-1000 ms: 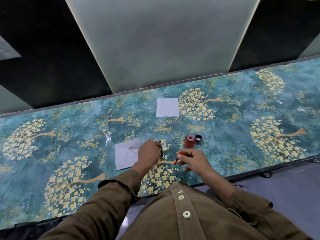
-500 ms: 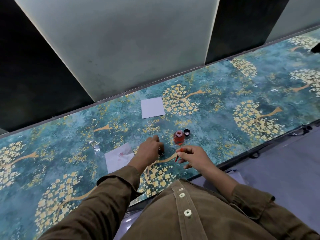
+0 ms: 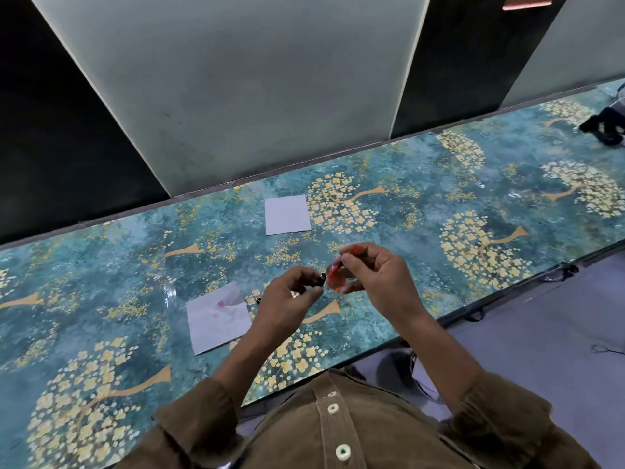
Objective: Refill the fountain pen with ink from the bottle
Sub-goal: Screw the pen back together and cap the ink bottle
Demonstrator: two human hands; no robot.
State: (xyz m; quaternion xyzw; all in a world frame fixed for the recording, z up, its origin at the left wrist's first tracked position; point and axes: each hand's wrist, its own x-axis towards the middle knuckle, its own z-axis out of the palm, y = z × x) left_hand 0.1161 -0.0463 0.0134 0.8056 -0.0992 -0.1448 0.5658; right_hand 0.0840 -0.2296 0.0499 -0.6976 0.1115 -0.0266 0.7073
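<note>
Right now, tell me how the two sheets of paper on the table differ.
The near sheet carries pink-red ink stains; the far sheet looks clean. The near sheet lies left of the left hand, close to the table's front edge; the far sheet lies beyond both hands, toward the wall. The near sheet is turned at more of an angle. Both are pale, rectangular, and lie on the table.

A long bench [image 3: 101, 265] with a glossy teal top printed with golden blossom trees runs across the view. A clean white paper square [image 3: 287, 214] lies flat near its far edge. A second white sheet [image 3: 216, 319], smudged with faint pink marks, lies nearer the front edge, well apart from the first. At the far right end sits a dark object [image 3: 603, 125], possibly cloth, too blurred to identify. Pale and black wall panels [image 3: 236, 79] rise behind.
</note>
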